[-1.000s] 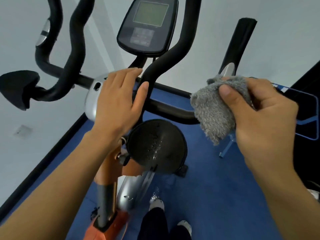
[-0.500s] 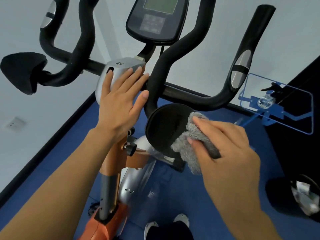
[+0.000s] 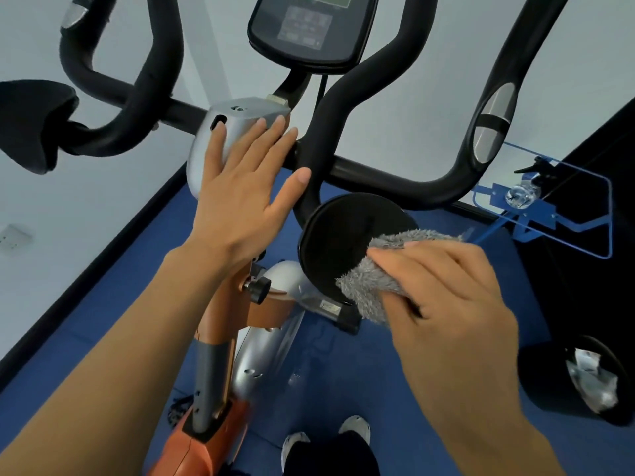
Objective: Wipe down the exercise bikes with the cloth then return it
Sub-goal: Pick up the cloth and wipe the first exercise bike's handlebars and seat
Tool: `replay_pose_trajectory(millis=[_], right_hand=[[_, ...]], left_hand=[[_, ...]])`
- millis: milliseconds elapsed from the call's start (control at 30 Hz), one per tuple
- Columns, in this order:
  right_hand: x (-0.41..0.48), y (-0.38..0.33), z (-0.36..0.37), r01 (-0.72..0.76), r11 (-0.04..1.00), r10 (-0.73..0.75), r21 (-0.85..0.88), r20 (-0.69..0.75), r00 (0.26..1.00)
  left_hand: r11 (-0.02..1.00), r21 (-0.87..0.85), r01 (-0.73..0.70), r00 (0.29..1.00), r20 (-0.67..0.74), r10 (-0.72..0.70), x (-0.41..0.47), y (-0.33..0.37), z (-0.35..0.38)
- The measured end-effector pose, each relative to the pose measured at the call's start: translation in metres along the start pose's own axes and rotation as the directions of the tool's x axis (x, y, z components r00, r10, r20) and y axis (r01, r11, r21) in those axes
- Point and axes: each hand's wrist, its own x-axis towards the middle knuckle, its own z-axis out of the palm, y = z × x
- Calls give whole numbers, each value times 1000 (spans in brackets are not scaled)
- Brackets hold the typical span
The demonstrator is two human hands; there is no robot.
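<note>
Head view: your right hand (image 3: 446,297) curls round the grey fluffy cloth (image 3: 369,292) on the round black disc (image 3: 343,238), near right; thumb probably beneath. Your left hand (image 3: 240,204) lies flat, straight-fingered, on the silver housing (image 3: 225,132). Cloth likely light, floppy: grip it bunched.

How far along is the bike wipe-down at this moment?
Done: nothing shows clearly as finished. In hand: the right hand holds the grey cloth against the black round pad, while the left hand rests flat on the silver housing. Left: possibly handlebars and console, then returning the cloth.
</note>
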Motion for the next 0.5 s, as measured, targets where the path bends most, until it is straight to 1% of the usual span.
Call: replay_pose_trajectory(millis=[100, 133, 233, 300, 367, 433, 500], right_hand=[[-1, -2, -2, -37, 999, 39, 26, -49, 998], [-3, -3, -2, -30, 999, 31, 15, -43, 999], [-13, -4, -6, 27, 999, -27, -45, 0, 1000], [-9, -3, -3, 44, 995, -46, -91, -22, 999], [3, -3, 7, 28, 991, -38, -132, -79, 996], [8, -6, 15, -12, 991, -5, -132, -124, 992], [2, -6, 15, -1, 992, -9, -125, -81, 997]], left_hand=[[988, -151, 24, 1000, 19, -21, -1, 12, 1], [986, -168, 14, 1000, 19, -11, -2, 16, 3], [985, -170, -13, 1000, 11, 15, -3, 18, 8], [983, -184, -15, 1000, 10, 17, -2, 17, 10], [981, -191, -20, 1000, 8, 22, -3, 16, 10], [982, -188, -26, 1000, 4, 28, -3, 15, 11], [982, -189, -33, 999, 4, 34, -3, 13, 11]])
